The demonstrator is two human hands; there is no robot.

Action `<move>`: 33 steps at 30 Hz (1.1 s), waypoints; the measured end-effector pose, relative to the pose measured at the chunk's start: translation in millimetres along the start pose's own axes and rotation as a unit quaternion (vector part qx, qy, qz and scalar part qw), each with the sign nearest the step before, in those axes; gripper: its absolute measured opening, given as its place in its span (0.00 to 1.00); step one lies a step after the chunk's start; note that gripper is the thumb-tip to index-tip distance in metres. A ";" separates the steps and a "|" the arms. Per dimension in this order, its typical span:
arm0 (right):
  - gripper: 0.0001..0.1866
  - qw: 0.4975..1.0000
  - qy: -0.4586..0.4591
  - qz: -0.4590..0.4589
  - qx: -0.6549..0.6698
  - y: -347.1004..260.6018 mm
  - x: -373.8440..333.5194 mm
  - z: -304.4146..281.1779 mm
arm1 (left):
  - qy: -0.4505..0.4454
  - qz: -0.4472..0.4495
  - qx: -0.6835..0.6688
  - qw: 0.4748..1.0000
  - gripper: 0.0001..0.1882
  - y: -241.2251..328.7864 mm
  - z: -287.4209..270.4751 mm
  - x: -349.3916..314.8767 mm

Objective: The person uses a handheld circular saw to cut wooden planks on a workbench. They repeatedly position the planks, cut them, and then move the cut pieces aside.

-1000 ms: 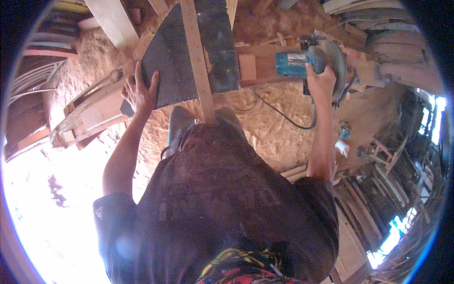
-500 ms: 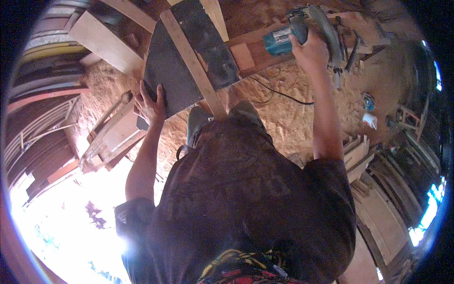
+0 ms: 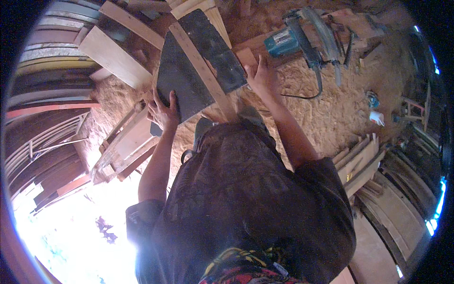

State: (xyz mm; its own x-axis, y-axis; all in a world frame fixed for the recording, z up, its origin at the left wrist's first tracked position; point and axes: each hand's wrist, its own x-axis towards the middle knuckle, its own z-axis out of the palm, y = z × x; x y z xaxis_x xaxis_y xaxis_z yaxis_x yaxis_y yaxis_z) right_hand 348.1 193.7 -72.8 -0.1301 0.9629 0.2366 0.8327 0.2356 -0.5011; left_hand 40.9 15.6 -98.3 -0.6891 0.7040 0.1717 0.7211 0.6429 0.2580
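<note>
A dark board point(image 3: 182, 78) with angled edges lies in front of me, and a narrow wooden strip point(image 3: 201, 66) runs lengthwise across it. My left hand point(image 3: 163, 113) grips the board's left edge, its thumb over the black face. At the right corner of the board is my right hand point(image 3: 264, 81), thumb and forefinger apart, with nothing held; whether it touches the edge is hard to tell. A teal circular saw point(image 3: 283, 41) rests on planks to the right of that hand, its black cord point(image 3: 320, 85) looping below it.
Pale planks point(image 3: 116, 57) lie at the far left, beside stacked timber point(image 3: 52, 87). More boards point(image 3: 364, 161) lean at the right. Sawdust point(image 3: 302, 118) covers the ground, where a white cup-like thing point(image 3: 377, 118) lies. Wood pieces point(image 3: 125, 137) stand left of my left arm.
My right hand has let go of the circular saw and moved left to the board's right corner. The saw stays on the planks. My left hand keeps its hold on the board.
</note>
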 end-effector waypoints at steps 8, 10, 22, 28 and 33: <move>0.31 0.982 -0.081 0.140 0.101 -24.9 -3.3 -10.8 | 0.011 -0.007 0.006 1.000 0.43 -2.0 -3.7 0.3; 0.30 0.969 -0.064 0.145 0.190 -23.7 -6.6 0.0 | -0.001 -0.028 0.001 1.000 0.43 -5.6 -6.0 1.8; 0.25 0.894 -0.134 -0.030 0.427 -147.1 14.1 -59.0 | -0.031 -0.024 -0.019 0.999 0.45 2.9 -10.2 3.1; 0.28 0.969 -0.237 -0.062 0.007 -52.8 -90.9 -10.6 | -0.019 0.010 -0.035 0.999 0.45 -0.5 -3.2 4.8; 0.28 0.916 -0.305 0.058 0.252 -41.1 -113.1 23.8 | -0.067 0.030 -0.069 0.995 0.46 -14.7 -10.7 11.3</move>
State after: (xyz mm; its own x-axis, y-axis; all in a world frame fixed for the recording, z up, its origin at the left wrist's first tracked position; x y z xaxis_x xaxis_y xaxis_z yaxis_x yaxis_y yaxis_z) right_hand 315.8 78.2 -98.8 -0.4616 0.8433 -0.2754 0.5254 0.0097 -0.8508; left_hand 21.8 10.9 -90.0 -0.6219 0.7805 0.0643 0.7380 0.5566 0.3816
